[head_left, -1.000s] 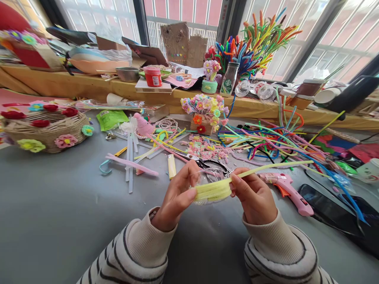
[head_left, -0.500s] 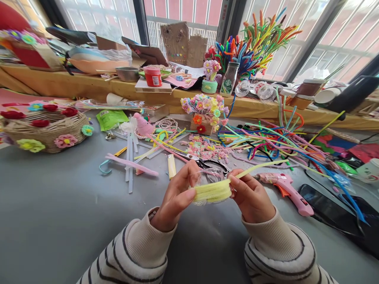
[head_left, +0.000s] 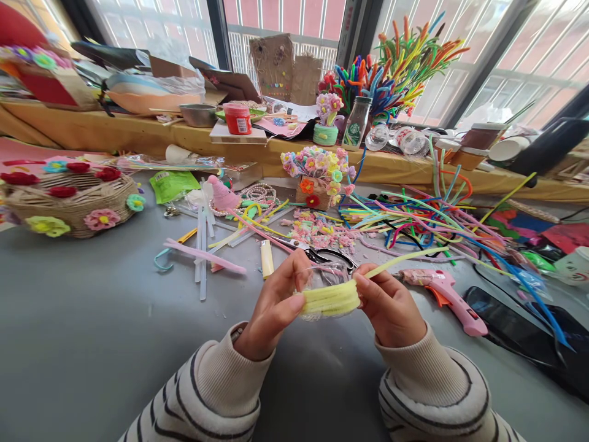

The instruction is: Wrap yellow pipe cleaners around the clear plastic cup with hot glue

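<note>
A clear plastic cup (head_left: 324,275) lies between my hands above the grey table, with several rows of yellow pipe cleaner (head_left: 331,299) wrapped around its side. My left hand (head_left: 271,310) grips the cup's left end, thumb pressed on the yellow rows. At the right end, my right hand (head_left: 391,304) pinches the pipe cleaner against the cup, and its loose length sticks out to the upper right. Just behind the cup lie black-handled scissors (head_left: 329,255), partly hidden by my hands. A pink glue gun (head_left: 444,294) rests right of my right hand.
A yellow lighter (head_left: 267,259) and clear glue sticks (head_left: 201,258) lie behind my left hand. Loose pipe cleaners (head_left: 414,215) spread across the back right. A flowered basket (head_left: 73,205) stands at the left. Dark phone-like objects (head_left: 510,325) lie at the right.
Almost nothing differs. My right hand and the loose end of the pipe cleaner have shifted very slightly; both hands keep their hold.
</note>
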`<state>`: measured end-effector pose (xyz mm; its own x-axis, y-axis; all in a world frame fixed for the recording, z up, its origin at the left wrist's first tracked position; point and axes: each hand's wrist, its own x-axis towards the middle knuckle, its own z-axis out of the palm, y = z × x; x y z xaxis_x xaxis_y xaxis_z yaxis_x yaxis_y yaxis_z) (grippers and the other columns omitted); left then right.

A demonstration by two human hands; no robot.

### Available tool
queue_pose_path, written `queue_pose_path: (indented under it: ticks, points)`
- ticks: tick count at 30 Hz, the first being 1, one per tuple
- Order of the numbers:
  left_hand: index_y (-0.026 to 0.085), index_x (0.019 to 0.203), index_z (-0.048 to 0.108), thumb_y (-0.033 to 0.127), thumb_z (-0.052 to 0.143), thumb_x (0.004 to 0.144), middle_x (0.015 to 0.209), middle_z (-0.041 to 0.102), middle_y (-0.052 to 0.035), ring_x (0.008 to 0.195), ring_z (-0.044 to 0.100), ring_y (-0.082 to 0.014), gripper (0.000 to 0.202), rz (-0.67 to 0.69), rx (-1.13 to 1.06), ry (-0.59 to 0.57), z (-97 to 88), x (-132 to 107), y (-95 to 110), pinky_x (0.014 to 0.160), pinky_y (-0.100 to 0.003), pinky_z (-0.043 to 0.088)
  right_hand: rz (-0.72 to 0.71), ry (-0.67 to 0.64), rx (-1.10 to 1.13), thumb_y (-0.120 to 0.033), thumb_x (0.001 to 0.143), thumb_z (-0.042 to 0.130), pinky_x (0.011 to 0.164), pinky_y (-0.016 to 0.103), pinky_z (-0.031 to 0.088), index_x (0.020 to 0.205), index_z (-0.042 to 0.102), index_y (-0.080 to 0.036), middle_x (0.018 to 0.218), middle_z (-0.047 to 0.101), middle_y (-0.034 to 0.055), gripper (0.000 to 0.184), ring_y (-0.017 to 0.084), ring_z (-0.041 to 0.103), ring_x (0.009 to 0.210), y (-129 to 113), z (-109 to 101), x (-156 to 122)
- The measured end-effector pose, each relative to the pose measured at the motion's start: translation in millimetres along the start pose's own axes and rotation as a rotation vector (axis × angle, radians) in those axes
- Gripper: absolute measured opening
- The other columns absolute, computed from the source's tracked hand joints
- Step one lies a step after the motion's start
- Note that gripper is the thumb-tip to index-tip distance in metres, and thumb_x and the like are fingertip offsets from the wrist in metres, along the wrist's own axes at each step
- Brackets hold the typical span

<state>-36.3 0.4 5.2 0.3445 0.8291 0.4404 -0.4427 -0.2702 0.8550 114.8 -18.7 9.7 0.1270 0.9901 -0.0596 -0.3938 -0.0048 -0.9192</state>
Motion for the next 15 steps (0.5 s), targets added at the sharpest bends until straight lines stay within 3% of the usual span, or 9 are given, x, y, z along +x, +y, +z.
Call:
queue_pose_path:
  ticks: [15]
  points:
    - [0.02,0.066,0.033,0.035,0.048,0.07,0.068,0.029,0.0013,0.061,0.03,-0.0132,0.022,-0.007,-0.01,-0.008,0.7,-0.9,-0.1,0.054,-0.029,0.022,-0.008,0.005,-0.037,-0.032,0.058,0.071,0.045,0.022,0.031,0.062,0.059,-0.018,0.057,0.048,-0.0056,0.019,0.005,0.041,0.045,0.3,-0.4,0.3]
